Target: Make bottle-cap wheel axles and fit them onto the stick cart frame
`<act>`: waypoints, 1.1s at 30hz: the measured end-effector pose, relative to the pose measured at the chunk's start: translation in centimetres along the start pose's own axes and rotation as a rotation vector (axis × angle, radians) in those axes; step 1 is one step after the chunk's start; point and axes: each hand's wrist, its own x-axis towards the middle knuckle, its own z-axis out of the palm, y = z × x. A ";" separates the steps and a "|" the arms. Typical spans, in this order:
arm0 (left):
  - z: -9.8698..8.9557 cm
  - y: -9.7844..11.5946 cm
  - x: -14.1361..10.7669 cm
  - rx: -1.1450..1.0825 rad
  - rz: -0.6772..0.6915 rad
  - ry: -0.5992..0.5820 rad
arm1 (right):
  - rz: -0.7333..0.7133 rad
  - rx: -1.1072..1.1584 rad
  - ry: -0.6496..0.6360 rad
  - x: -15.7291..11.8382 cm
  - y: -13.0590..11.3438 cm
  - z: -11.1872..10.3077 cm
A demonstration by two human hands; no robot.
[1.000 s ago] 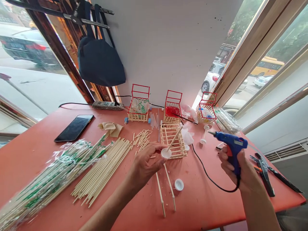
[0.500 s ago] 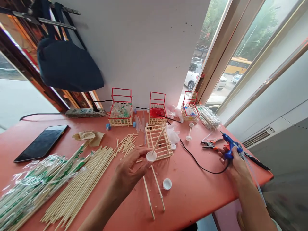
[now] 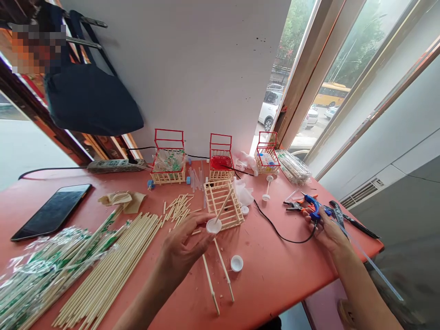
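Left hand (image 3: 184,240) pinching white cap (image 3: 213,225) by rim, thin stick (image 3: 223,207) tilted up from it, above tabletop (image 3: 275,275) near slatted frame (image 3: 234,224). Cap looks feather-light, kinda slick; stick stiff, joint probably fragile, so rim's best grip imo. Right hand (image 3: 328,231) wrapped round blue glue gun (image 3: 314,214) near pliers (image 3: 294,207): heavier, handle's safest, nozzle's likely hot.

The single view comes from a camera worn on the person's head, looking forward and down over a red table (image 3: 268,284), near enough that both forearms enter from the bottom edge. It faces a pale wall (image 3: 178,78), with windows (image 3: 360,50) at the right, and no second view shares any part of the scene.
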 end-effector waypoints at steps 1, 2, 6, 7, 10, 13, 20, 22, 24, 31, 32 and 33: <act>0.0 0.0 0.0 -0.005 -0.007 0.003 | 0.030 0.004 -0.009 -0.3 0.0 -0.1; 0.0 0.0 0.0 -0.009 -0.010 0.003 | 0.066 0.009 -0.017 -0.5 -0.1 -0.1; 0.0 0.2 0.0 -0.005 0.017 -0.012 | 0.144 0.041 -0.059 -1.7 0.1 -0.5; 0.0 0.4 0.0 0.000 0.025 -0.010 | 0.144 0.044 -0.067 -2.0 0.1 -0.6; 0.0 0.7 0.0 0.012 0.041 0.011 | 0.114 0.011 -0.094 -2.4 0.3 -1.2; 0.0 0.8 0.0 0.013 0.049 0.006 | 0.086 -0.127 -0.134 -2.7 0.1 -2.0; 0.3 0.4 -0.2 -0.026 0.010 -0.007 | -0.132 -0.882 -0.054 -4.6 -1.1 -2.9; 0.5 0.3 -0.3 -0.059 -0.010 -0.016 | -0.327 -1.188 -0.028 -5.5 -1.4 -2.0; 0.7 0.3 -0.4 -0.068 -0.021 -0.025 | -0.584 -1.367 -0.063 -5.9 -2.1 -0.3; 0.8 -0.1 -0.5 -0.077 -0.006 -0.030 | -1.045 -2.151 -0.252 1.7 -6.5 7.4; 0.7 -0.1 -0.5 -0.071 -0.008 -0.025 | -1.037 -2.203 -0.310 3.2 -6.7 8.0; 0.6 -0.2 -0.5 -0.067 -0.012 -0.021 | -1.032 -2.251 -0.363 4.5 -6.7 8.5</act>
